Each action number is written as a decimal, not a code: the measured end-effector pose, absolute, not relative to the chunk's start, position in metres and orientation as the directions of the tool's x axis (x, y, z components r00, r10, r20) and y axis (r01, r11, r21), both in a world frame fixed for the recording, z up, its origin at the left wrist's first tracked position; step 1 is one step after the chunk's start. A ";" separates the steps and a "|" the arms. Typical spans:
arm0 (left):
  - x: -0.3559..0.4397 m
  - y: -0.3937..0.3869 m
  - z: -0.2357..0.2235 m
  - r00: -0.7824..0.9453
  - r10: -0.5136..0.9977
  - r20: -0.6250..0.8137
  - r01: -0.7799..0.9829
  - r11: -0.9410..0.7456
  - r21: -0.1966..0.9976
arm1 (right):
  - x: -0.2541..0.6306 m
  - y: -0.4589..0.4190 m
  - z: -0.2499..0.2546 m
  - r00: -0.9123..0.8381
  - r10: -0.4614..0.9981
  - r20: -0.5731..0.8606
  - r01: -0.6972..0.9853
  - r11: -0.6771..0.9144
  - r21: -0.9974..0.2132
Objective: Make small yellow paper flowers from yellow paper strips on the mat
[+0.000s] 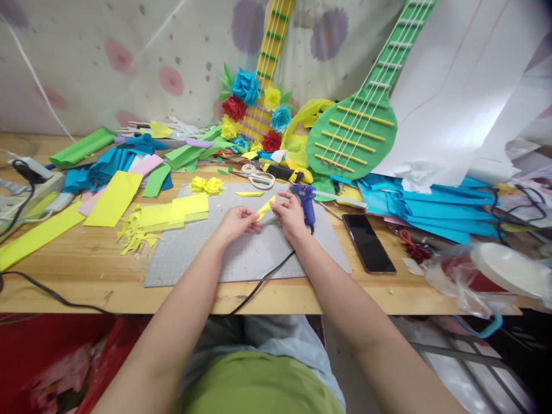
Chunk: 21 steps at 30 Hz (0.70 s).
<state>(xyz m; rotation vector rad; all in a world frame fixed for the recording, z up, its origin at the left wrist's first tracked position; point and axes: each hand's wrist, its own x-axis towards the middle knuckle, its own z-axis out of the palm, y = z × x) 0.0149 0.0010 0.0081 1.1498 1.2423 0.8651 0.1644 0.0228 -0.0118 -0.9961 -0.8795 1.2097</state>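
A small folded strip of yellow crepe paper (265, 209) is held between both hands above the grey cutting mat (190, 264). My left hand (240, 223) pinches its lower end, and my right hand (288, 215) has its fingers closed at the upper end. Just beyond them lies another narrow yellow paper piece (250, 194). Two yellow paper flowers (207, 185) rest at the mat's far left. Beside my right hand is a blue glue gun (307, 202), its black cord running under my right forearm. White-handled scissors (261, 180) lie past the mat's far edge.
Left of the mat are yellow paper sheets (172, 213), yellow scraps (140, 230) and a power strip (47, 192). A phone (369, 242) and a plastic-wrapped cup (487, 270) lie at right. Behind stand a green paper instrument (351, 138) and a yellow one with flowers (259, 118).
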 end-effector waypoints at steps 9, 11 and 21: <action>0.006 0.002 0.006 0.193 0.951 -0.243 0.276 0.185 0.943 | 0.166 0.024 -0.013 0.165 0.986 0.003 -0.349 0.061 -0.935; 0.004 0.003 0.007 0.149 0.962 -0.229 0.270 0.184 0.945 | 0.166 0.025 -0.014 0.171 0.985 -0.005 -0.361 0.057 -0.931; 0.026 -0.002 0.009 0.004 0.991 -0.136 -0.057 0.136 0.989 | 0.165 0.024 -0.015 0.186 0.982 0.002 -0.355 0.069 -0.932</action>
